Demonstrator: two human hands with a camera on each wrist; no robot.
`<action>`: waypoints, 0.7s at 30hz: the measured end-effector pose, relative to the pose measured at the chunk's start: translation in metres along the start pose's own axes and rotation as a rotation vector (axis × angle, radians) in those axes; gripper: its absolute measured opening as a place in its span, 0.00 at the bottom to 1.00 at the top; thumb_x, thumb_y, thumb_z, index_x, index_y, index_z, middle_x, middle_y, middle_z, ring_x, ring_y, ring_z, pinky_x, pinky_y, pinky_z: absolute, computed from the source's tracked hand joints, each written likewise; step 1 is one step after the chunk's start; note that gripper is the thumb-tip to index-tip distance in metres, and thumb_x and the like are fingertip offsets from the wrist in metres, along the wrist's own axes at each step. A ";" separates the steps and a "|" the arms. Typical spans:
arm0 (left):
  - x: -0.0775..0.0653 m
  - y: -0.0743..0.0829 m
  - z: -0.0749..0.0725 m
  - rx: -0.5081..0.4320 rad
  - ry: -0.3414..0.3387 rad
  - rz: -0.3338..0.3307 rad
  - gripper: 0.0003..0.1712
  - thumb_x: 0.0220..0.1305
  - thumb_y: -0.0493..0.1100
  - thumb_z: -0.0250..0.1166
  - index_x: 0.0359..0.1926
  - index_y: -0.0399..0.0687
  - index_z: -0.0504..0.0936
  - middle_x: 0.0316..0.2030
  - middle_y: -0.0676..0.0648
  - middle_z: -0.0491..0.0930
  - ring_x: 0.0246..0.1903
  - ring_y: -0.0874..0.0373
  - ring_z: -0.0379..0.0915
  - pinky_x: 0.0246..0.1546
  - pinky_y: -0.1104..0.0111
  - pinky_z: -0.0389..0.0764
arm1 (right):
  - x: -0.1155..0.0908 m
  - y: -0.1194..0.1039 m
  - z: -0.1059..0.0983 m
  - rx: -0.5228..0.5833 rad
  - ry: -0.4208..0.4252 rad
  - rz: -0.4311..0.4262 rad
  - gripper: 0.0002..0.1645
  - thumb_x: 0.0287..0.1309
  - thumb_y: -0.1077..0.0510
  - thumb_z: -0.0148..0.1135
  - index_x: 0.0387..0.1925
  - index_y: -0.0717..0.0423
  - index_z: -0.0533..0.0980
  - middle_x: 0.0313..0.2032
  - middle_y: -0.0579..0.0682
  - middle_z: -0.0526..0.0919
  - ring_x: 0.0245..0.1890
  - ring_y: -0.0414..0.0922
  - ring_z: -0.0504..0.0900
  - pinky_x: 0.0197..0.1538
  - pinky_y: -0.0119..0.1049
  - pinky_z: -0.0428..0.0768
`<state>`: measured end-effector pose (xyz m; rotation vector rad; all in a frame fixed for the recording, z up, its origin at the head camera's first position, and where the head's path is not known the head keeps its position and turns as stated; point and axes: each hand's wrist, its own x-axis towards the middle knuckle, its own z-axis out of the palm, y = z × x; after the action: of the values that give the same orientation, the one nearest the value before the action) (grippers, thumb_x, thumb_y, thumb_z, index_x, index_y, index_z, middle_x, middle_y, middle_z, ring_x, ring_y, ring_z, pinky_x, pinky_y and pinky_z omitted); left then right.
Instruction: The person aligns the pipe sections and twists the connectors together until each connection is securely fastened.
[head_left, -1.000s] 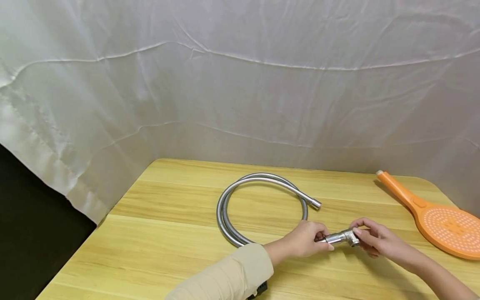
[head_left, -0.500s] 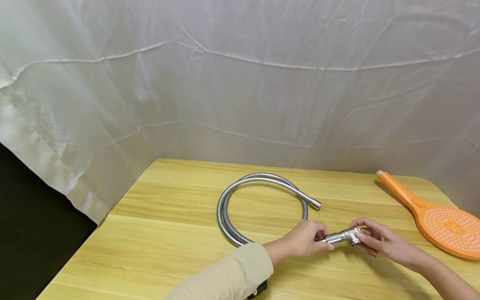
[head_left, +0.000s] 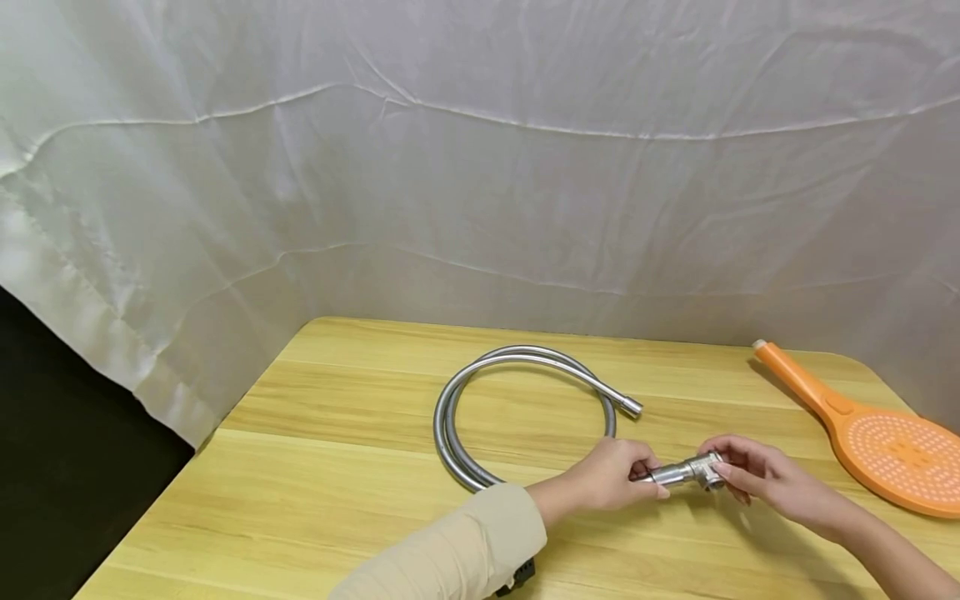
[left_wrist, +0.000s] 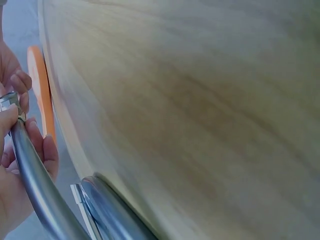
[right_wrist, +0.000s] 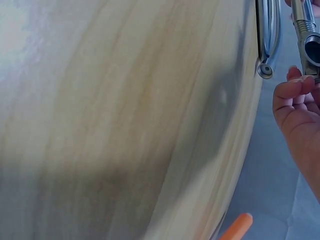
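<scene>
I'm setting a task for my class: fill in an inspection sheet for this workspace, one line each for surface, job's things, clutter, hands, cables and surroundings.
Surface: wood-grain table.
Job's things: metallic hose, coiled, with its free end pointing right; metal fitting at the held end, how tightly joined cannot be told.
Clutter: orange shower head lying at the table's right, touched by neither hand.
Hands: left hand grips the hose near its end; right hand pinches the metal fitting with its fingers.
Cables: nothing seen.
Surroundings: pale cloth behind the table; dark area at the far left.
</scene>
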<state>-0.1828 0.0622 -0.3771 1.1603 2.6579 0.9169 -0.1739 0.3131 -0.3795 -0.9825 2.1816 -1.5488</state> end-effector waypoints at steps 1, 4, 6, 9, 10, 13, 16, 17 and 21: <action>0.000 0.000 0.000 0.007 -0.002 0.004 0.11 0.58 0.48 0.65 0.37 0.46 0.81 0.28 0.57 0.80 0.22 0.77 0.64 0.23 0.88 0.67 | 0.000 0.000 0.000 0.000 -0.003 0.015 0.19 0.67 0.72 0.37 0.52 0.56 0.69 0.32 0.40 0.77 0.22 0.46 0.69 0.21 0.41 0.68; 0.000 0.001 0.000 0.026 -0.003 0.017 0.11 0.58 0.48 0.65 0.36 0.46 0.81 0.27 0.58 0.80 0.21 0.77 0.63 0.22 0.88 0.66 | -0.001 0.000 -0.001 0.019 -0.021 0.077 0.18 0.69 0.69 0.35 0.51 0.54 0.70 0.29 0.40 0.75 0.22 0.46 0.68 0.21 0.41 0.67; 0.000 0.001 0.000 0.034 0.000 0.026 0.10 0.58 0.48 0.66 0.35 0.46 0.81 0.27 0.58 0.80 0.20 0.77 0.62 0.22 0.88 0.66 | -0.001 0.000 -0.001 0.046 -0.033 0.112 0.19 0.70 0.68 0.34 0.50 0.52 0.70 0.29 0.39 0.74 0.22 0.46 0.68 0.22 0.42 0.65; 0.000 0.002 0.000 0.031 0.003 0.028 0.10 0.57 0.47 0.66 0.35 0.46 0.81 0.27 0.58 0.80 0.20 0.77 0.62 0.21 0.88 0.65 | -0.002 0.000 -0.002 0.100 -0.053 0.138 0.20 0.70 0.67 0.33 0.49 0.50 0.71 0.29 0.38 0.74 0.21 0.49 0.64 0.22 0.44 0.62; -0.001 0.002 0.000 0.030 0.002 0.028 0.10 0.57 0.47 0.66 0.35 0.46 0.81 0.26 0.58 0.80 0.20 0.77 0.62 0.21 0.88 0.65 | -0.002 0.000 -0.002 0.118 -0.059 0.146 0.19 0.71 0.66 0.33 0.48 0.50 0.71 0.29 0.38 0.74 0.21 0.50 0.63 0.22 0.44 0.60; -0.001 0.001 0.001 0.033 0.001 0.032 0.10 0.57 0.47 0.67 0.35 0.46 0.81 0.26 0.58 0.80 0.20 0.77 0.62 0.21 0.88 0.65 | -0.002 -0.001 -0.002 0.150 -0.069 0.178 0.19 0.71 0.64 0.32 0.46 0.51 0.72 0.28 0.38 0.75 0.20 0.52 0.59 0.22 0.45 0.57; 0.000 0.000 0.002 0.039 0.002 0.036 0.10 0.57 0.47 0.67 0.35 0.46 0.81 0.25 0.58 0.80 0.20 0.77 0.62 0.21 0.88 0.65 | -0.002 -0.002 -0.001 0.166 -0.064 0.221 0.18 0.72 0.62 0.31 0.45 0.50 0.71 0.27 0.39 0.76 0.19 0.53 0.56 0.21 0.45 0.55; 0.000 0.000 0.003 0.038 0.003 0.037 0.10 0.57 0.47 0.67 0.35 0.46 0.81 0.25 0.59 0.80 0.20 0.77 0.62 0.21 0.88 0.65 | -0.002 -0.002 -0.001 0.168 -0.060 0.231 0.18 0.72 0.62 0.31 0.44 0.49 0.71 0.27 0.39 0.76 0.19 0.53 0.56 0.21 0.45 0.54; 0.000 -0.001 0.003 0.025 0.005 0.033 0.10 0.56 0.47 0.67 0.35 0.46 0.81 0.25 0.59 0.79 0.20 0.78 0.62 0.21 0.88 0.66 | -0.002 -0.001 0.000 0.228 -0.059 0.218 0.20 0.72 0.62 0.30 0.46 0.47 0.71 0.28 0.40 0.78 0.18 0.52 0.54 0.20 0.46 0.52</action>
<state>-0.1824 0.0637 -0.3800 1.2125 2.6692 0.8960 -0.1722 0.3137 -0.3791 -0.6864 1.9453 -1.5981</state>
